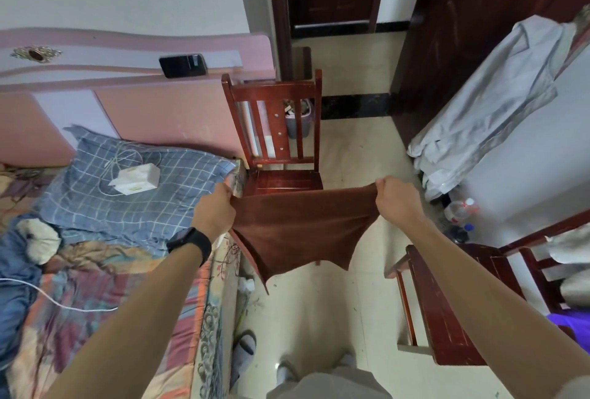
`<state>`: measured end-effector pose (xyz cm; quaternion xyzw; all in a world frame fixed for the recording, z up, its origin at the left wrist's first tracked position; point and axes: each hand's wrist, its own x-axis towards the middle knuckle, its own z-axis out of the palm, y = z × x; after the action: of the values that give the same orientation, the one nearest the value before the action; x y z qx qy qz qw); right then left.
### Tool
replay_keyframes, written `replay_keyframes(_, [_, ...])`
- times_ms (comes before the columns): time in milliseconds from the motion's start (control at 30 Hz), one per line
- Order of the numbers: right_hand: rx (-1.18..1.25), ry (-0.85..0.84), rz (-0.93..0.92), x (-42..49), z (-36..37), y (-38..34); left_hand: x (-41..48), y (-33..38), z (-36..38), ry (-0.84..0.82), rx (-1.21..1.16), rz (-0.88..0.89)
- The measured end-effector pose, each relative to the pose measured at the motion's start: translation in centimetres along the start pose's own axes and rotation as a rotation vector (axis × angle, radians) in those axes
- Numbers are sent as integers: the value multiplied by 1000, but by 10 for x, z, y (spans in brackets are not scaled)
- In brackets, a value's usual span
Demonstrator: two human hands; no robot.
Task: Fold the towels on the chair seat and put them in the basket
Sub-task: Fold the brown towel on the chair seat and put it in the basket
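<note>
I have the brown towel [293,229] up in the air, stretched flat between both hands in front of the red wooden chair [277,130]. My left hand [214,210] grips its top left corner with the fingers curled tight round the bunched cloth. My right hand [394,199] grips the top right corner the same way. The top edge runs taut from one fist to the other and hides the front of the chair seat [284,180] from my view. Below that the cloth hangs loose, and its lower left corner drops to a point above the floor [344,296].

A black watch [190,244] sits on my left wrist. To the left is the bed [111,303], with a blue checked pillow [153,204] and a white tissue box [135,180] lying on it. A dark phone [183,65] rests on the pink headboard [166,117]. Behind the chair back stands a pale bin [298,125]. To my right is a second wooden chair [447,303], and beyond it a plastic bottle [459,210]. A purple plastic thing [571,322] shows near the right edge, mostly hidden by my arm. I cannot tell what it is.
</note>
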<state>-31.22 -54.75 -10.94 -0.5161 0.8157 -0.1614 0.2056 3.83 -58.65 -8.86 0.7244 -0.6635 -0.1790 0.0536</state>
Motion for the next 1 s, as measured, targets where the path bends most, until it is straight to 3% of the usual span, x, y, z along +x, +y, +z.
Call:
replay_keyframes(100, [125,-2,97,12,-6,0,5,-6,-8,16,22,17])
replay_keyframes(233, [628,46,254,13,-7,-2,10,-14,-18,76,-54,-10])
replay_keyframes(400, [803,60,297,10,-6,-17,9,-14,-24,177,-254,-58])
replay_keyframes(567, [868,100,308,16,-9,-22,24,-34,-24,27,-780,-240])
replay_keyframes(700, [949,-107,120,17,-22,-27,9,-18,-44,-225,-1092,-196])
replay_keyframes(767, [707,-124,-41,16,-26,-25,8,-18,-49,-283,-853,-48])
replay_keyframes(867, [362,10,-190,14,-29,-23,15,-22,-49,-120,-142,145])
replay_keyframes(1000, [139,106,-288,16,-29,-20,22,-26,-45,100,-3,221])
